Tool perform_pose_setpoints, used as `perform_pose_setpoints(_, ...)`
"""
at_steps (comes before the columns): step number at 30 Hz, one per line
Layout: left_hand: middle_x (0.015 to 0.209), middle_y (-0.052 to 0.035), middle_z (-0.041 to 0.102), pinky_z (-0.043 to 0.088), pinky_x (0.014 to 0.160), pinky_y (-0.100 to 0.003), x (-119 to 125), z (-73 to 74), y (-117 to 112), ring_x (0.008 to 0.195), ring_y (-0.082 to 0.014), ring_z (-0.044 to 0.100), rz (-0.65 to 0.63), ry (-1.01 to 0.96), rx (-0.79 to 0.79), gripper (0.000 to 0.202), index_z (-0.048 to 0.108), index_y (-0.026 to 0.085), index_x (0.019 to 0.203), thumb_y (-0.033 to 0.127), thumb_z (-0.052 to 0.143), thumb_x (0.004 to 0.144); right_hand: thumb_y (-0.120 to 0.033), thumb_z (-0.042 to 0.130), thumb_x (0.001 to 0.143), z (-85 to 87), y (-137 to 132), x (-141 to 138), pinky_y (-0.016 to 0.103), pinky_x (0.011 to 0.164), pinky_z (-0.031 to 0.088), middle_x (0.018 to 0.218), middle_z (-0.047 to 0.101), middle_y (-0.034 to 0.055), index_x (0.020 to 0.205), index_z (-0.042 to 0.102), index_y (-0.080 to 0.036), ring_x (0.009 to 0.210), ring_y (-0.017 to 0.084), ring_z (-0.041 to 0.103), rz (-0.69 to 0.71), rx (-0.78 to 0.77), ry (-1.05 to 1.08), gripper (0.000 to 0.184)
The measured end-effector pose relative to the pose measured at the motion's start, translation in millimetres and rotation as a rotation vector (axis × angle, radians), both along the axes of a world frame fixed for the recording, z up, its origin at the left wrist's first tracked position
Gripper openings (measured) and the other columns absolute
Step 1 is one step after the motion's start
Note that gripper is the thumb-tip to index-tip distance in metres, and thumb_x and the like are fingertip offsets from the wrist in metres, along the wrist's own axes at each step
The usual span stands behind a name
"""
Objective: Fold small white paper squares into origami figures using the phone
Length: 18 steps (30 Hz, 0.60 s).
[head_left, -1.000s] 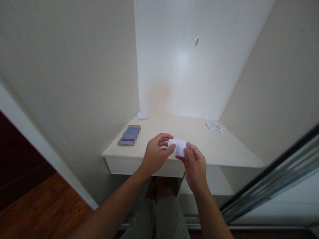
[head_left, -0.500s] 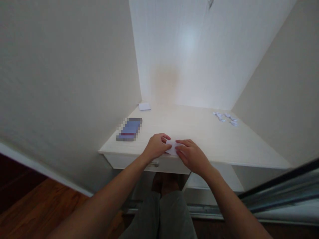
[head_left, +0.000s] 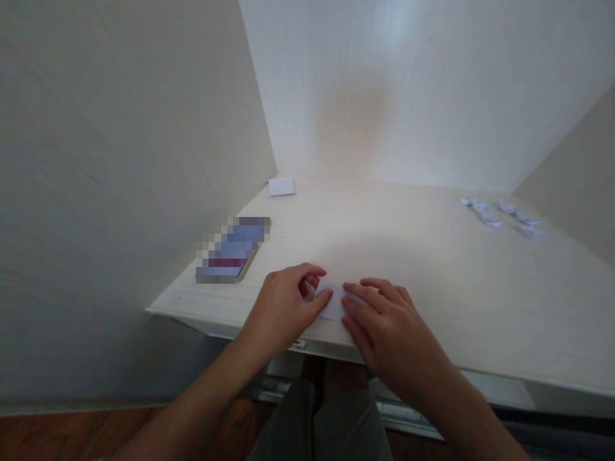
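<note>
A small piece of white paper [head_left: 331, 310] lies at the front edge of the white desk, between my two hands. My left hand [head_left: 288, 301] grips its left side, with the thumb on the paper and the fingers curled above. From the other side, my right hand [head_left: 384, 314] holds the paper with its thumb and fingertips, its fingers partly covering that end. Whether the paper is folded I cannot tell.
A pixelated flat object, blue and grey, [head_left: 233, 250] lies at the desk's left. A white paper stack or card [head_left: 281, 187] sits in the back left corner. Several small crumpled white pieces [head_left: 502, 216] lie at the far right. Walls enclose the desk [head_left: 432, 269] on three sides.
The view has moved closer to the desk and tilted. Both hands still hold the paper at the front edge; the right fingers now spread further over it.
</note>
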<state>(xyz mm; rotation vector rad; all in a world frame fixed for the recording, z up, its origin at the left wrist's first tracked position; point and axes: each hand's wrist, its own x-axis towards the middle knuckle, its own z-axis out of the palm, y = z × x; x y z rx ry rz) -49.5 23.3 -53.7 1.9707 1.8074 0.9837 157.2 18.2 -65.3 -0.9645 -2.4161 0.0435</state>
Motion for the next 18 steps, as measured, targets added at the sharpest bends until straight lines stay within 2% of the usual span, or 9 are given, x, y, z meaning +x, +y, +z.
perform_pose_setpoints(3, 0.071, -0.0003, 0.071, 0.049, 0.058, -0.028, -0.3, -7.1, -4.9, 0.059, -0.0173, 0.064, 0.050, 0.015, 0.094, 0.026, 0.075, 0.021, 0.100, 0.035, 0.077, 0.079, -0.014, 0.060, 0.094, -5.9, 0.4, -2.9, 0.053, 0.093, 0.050, 0.130, 0.070, 0.0111, 0.119, 0.070, -0.018, 0.115, 0.033, 0.060, 0.039, 0.018, -0.020, 0.027)
perform_pose_setpoints(6, 0.072, 0.0004, 0.072, 0.050, 0.057, -0.027, -1.5, -10.2, -8.9, 0.057, -0.0157, 0.062, 0.039, 0.066, 0.186, 0.020, 0.074, 0.022, 0.098, 0.034, 0.075, 0.082, -0.012, 0.062, 0.091, -9.4, 6.4, -2.7, 0.051, 0.089, 0.053, 0.125, 0.072, 0.0115, 0.120, 0.069, -0.019, 0.106, 0.031, 0.063, 0.106, 0.018, -0.037, 0.031)
perform_pose_setpoints(11, 0.085, -0.0016, 0.075, 0.055, 0.066, -0.028, -2.2, -2.4, -11.2, 0.072, -0.0179, 0.069, -0.124, 0.110, 0.220, 0.007, 0.074, 0.025, 0.093, 0.025, 0.069, 0.088, -0.013, 0.064, 0.090, -1.4, 19.8, 3.8, 0.046, 0.092, 0.055, 0.115, 0.075, 0.0086, 0.111, 0.073, -0.025, 0.101, 0.028, 0.067, 0.221, -0.045, 0.035, 0.025)
perform_pose_setpoints(14, 0.098, -0.0026, 0.076, 0.059, 0.072, -0.028, -3.6, 1.9, -13.6, 0.085, -0.0189, 0.072, -0.206, 0.123, 0.233, 0.014, 0.075, 0.027, 0.096, 0.019, 0.066, 0.089, -0.020, 0.062, 0.094, 5.9, 27.4, 7.3, 0.044, 0.090, 0.056, 0.112, 0.076, 0.0064, 0.109, 0.074, -0.029, 0.096, 0.026, 0.069, 0.283, -0.046, 0.097, 0.022)
perform_pose_setpoints(18, 0.107, -0.0037, 0.076, 0.061, 0.077, -0.029, -9.2, 1.4, -20.4, 0.092, -0.0200, 0.073, -0.267, 0.195, 0.226, 0.028, 0.074, 0.028, 0.111, 0.014, 0.066, 0.088, -0.024, 0.062, 0.095, 7.9, 32.8, 8.3, 0.045, 0.087, 0.058, 0.115, 0.075, 0.0070, 0.116, 0.072, -0.027, 0.095, 0.027, 0.068, 0.290, -0.109, 0.048, 0.023)
